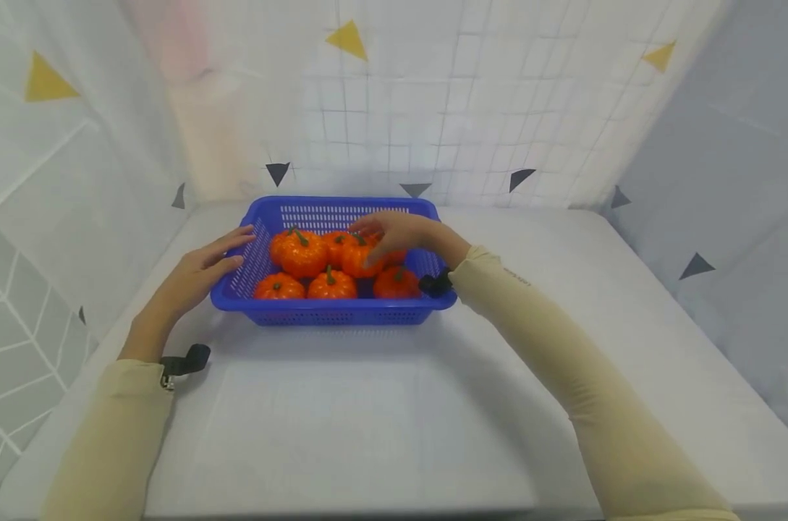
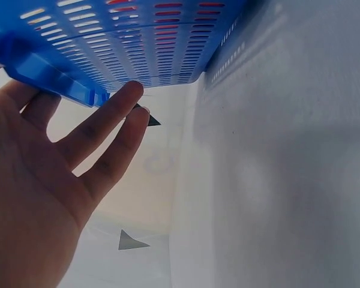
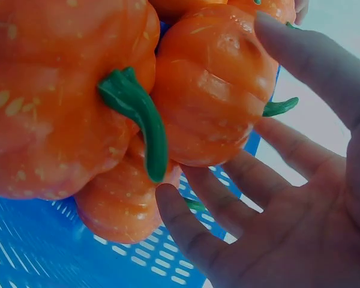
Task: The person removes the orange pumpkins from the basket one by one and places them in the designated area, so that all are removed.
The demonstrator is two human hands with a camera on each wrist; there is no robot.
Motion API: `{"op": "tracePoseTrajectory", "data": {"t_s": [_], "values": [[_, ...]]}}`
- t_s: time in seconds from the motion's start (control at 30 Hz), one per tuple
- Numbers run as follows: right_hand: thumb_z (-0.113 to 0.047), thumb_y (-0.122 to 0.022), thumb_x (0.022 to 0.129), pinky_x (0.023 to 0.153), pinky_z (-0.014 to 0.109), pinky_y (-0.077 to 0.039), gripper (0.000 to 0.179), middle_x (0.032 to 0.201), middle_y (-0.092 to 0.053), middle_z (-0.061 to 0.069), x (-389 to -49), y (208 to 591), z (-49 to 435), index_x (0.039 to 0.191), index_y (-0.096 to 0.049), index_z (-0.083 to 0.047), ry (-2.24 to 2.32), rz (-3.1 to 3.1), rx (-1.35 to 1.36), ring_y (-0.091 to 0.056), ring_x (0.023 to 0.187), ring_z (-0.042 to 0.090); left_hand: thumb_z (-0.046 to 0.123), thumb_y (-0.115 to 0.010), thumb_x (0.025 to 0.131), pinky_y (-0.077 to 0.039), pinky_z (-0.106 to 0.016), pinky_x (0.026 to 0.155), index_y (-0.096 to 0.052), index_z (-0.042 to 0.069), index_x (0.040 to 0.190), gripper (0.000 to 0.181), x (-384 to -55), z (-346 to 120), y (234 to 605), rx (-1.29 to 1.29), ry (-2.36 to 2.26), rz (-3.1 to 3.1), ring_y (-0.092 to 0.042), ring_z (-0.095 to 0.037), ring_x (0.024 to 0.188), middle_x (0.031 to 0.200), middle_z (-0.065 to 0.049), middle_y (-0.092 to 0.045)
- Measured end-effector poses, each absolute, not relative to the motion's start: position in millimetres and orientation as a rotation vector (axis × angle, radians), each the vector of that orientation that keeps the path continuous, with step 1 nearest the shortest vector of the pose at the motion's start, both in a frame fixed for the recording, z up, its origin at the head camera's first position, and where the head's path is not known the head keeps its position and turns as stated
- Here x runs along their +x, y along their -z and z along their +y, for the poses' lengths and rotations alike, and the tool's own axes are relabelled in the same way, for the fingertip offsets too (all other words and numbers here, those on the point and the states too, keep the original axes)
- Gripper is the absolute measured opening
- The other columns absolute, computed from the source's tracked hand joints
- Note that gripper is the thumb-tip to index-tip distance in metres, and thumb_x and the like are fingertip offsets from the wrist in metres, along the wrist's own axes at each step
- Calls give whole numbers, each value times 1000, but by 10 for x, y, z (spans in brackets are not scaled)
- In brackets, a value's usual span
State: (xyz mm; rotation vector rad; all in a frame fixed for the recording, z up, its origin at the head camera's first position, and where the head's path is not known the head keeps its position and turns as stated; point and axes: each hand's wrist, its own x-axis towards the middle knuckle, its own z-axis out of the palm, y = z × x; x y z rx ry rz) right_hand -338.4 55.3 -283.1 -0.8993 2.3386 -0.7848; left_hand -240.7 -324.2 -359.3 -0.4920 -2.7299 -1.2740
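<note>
A blue plastic basket (image 1: 348,305) holds several small orange pumpkins (image 1: 304,255) with green stems. My left hand (image 1: 195,278) is at the basket's left rim, its fingers extended and spread; in the left wrist view the fingertips lie right along the perforated wall (image 2: 150,48). Over the right half of the basket, my right hand (image 1: 400,233) reaches in with its thumb and fingers spread on either side of one pumpkin (image 3: 213,84). The fingers are mostly straight, with their tips right at its skin. Another pumpkin (image 3: 54,96) fills the left of the right wrist view.
The basket stands toward the back of a white table (image 1: 315,427). Behind it hangs a pale backdrop (image 1: 400,101) with grid lines and triangles, and side panels (image 1: 726,181) rise at left and right. Dark wrist straps (image 1: 187,360) are on both arms.
</note>
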Motion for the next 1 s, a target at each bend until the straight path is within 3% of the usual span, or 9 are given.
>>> {"op": "tracePoseTrajectory", "data": {"t_s": [0.27,0.77,1.0], "values": [[-25,-84,87,120,49,-29,79,156,-47,7,-3428,2907,618,156,-48,-13,660,2403,-917,-36,145,27,34,-55,108,-21,-71,116,-48,25,158,51,-2504,-3146,3637,-503,1287,-2742,-20,-30,156,168,6,-31],[-26,-89,81,116,50,-34,71,148,-54,4,-3381,2815,710,146,-61,-20,774,2528,-862,-43,138,26,33,-54,108,-19,-71,116,-47,25,159,51,-2476,-3078,3626,-486,1310,-2740,-18,-29,156,168,6,-30],[-34,-88,80,111,53,-40,72,146,-52,9,-3348,2736,800,144,-58,-20,883,2571,-849,-45,134,29,34,-53,108,-20,-74,114,-47,25,159,51,-2472,-3056,3635,-465,1298,-2747,-18,-32,156,168,5,-30]]}}
